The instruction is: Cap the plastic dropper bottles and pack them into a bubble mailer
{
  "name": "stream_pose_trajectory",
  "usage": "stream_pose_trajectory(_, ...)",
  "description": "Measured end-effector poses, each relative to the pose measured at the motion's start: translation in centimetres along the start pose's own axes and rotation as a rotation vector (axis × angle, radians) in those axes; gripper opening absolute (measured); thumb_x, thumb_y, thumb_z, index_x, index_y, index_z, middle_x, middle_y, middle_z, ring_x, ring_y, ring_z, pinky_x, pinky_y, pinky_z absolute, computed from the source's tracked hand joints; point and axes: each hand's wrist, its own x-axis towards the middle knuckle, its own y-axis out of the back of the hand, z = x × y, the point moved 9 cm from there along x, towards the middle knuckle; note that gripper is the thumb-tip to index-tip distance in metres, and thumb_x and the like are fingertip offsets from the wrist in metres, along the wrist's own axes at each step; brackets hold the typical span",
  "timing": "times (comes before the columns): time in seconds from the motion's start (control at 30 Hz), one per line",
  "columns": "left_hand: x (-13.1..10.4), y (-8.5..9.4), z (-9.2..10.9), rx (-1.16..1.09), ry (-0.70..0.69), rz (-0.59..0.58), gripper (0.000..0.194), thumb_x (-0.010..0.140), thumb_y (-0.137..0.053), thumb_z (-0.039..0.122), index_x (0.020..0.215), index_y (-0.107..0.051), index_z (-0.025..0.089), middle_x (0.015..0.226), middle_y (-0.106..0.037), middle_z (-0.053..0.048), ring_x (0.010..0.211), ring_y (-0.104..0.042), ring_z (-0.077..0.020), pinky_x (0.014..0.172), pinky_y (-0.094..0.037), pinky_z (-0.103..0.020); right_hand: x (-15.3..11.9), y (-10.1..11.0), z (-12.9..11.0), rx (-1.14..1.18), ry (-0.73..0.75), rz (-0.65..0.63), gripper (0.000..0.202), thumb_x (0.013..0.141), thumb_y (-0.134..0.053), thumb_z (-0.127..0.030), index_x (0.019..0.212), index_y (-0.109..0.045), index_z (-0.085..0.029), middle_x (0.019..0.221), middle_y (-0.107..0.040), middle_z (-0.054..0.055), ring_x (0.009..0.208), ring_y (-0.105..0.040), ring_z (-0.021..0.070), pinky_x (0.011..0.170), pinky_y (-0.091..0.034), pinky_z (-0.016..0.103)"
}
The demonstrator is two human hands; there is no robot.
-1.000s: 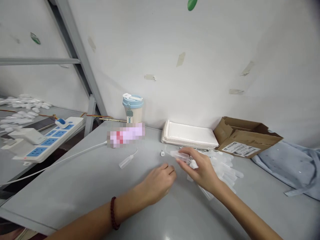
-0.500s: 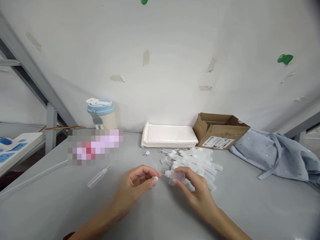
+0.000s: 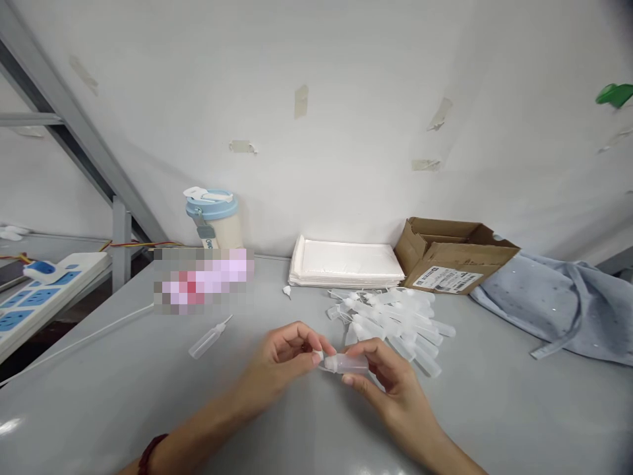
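My right hand holds a small translucent bottle on its side between thumb and fingers, its neck pointing left. My left hand pinches a small white cap right beside the bottle's neck. Whether cap and neck touch is too small to tell. A thin strand shows just under the neck. Behind my right hand lies a pile of similar translucent bottles. One more bottle with a thin tip lies to the left, and a small white piece rests near the middle.
A stack of white packets stands by the wall, next to an open cardboard box. Blue-grey cloth lies at the right. At the left are a cup with a blue lid, a blurred-out item and a power strip.
The held bottle and the cap in my left hand have come closer together, lower and in front of the pile. The view has shifted slightly, so the surroundings sit further right.
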Motion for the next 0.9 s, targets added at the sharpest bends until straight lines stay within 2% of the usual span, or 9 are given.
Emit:
stream_pose_trajectory(0.1,0.0,0.0,0.1,-0.025,0.015,0.018,0.009,0.079,-0.063,0.022,0.078,-0.057,0.016,0.094,-0.069,-0.003,0.075,-0.054,-0.0107,0.068,-0.039,-0.022,0.0,0.1,-0.1,0.07,-0.032,0.032,0.013,0.079,-0.063,-0.031,0.086,-0.06,-0.021,0.078,-0.066,0.001,0.072,-0.06,0.0166,0.065,-0.047,0.026)
stream_pose_trajectory(0.3,-0.2,-0.3,0.4,-0.053,0.016,0.024,0.011,0.078,-0.064,0.025,0.084,-0.06,0.017,0.095,-0.07,-0.005,0.081,-0.056,-0.0137,0.068,-0.041,-0.024,-0.3,0.4,-0.3,0.042,-0.024,0.118,0.017,0.077,-0.065,-0.037,0.083,-0.062,-0.021,0.069,-0.064,-0.001,0.063,-0.056,0.0153,0.057,-0.045,0.025)
stream_pose_trajectory(0.43,-0.3,-0.5,0.1,-0.014,0.02,0.012,0.015,0.079,-0.063,0.025,0.092,-0.062,0.018,0.102,-0.068,-0.005,0.085,-0.056,-0.0148,0.07,-0.042,-0.024,-0.4,0.3,-0.3,0.06,-0.014,0.111,0.017,0.078,-0.065,-0.037,0.084,-0.06,-0.021,0.07,-0.064,-0.001,0.064,-0.058,0.0155,0.058,-0.047,0.025)
stream_pose_trajectory(0.53,-0.3,-0.7,0.1,0.002,0.014,0.008,0.019,0.078,-0.064,0.026,0.095,-0.062,0.018,0.1,-0.065,-0.004,0.082,-0.054,-0.0132,0.069,-0.041,-0.023,-0.6,0.3,-0.9,-0.008,0.061,0.104,0.013,0.081,-0.062,-0.034,0.086,-0.061,-0.021,0.071,-0.065,0.0,0.065,-0.06,0.0155,0.058,-0.048,0.025)
stream_pose_trajectory(0.7,-0.1,-0.2,-0.9,0.015,0.144,0.033,0.018,0.073,-0.07,0.029,0.084,-0.063,0.016,0.073,-0.058,0.002,0.067,-0.05,-0.01,0.069,-0.04,-0.022,-1.2,0.1,-2.2,-0.126,0.276,0.111,0.009,0.085,-0.057,-0.021,0.094,-0.058,-0.022,0.084,-0.068,0.002,0.076,-0.065,0.0158,0.065,-0.052,0.025)
stream_pose_trajectory(0.8,-0.1,0.0,-1.6,0.07,0.222,0.024,0.021,0.071,-0.07,0.032,0.083,-0.064,0.016,0.07,-0.058,0.002,0.066,-0.051,-0.0107,0.07,-0.04,-0.024,-1.4,-0.1,-2.8,-0.178,0.378,0.107,0.014,0.087,-0.053,-0.016,0.099,-0.054,-0.023,0.092,-0.068,0.005,0.084,-0.066,0.017,0.071,-0.053,0.027)
stream_pose_trajectory(0.9,-0.1,0.3,-1.4,0.207,0.185,0.018,0.023,0.073,-0.069,0.036,0.085,-0.064,0.017,0.072,-0.06,0.001,0.069,-0.053,-0.0128,0.069,-0.04,-0.024,-1.5,-0.3,-3.3,-0.231,0.451,0.106,0.019,0.088,-0.05,-0.013,0.104,-0.051,-0.024,0.095,-0.067,0.006,0.087,-0.066,0.0178,0.072,-0.054,0.029)
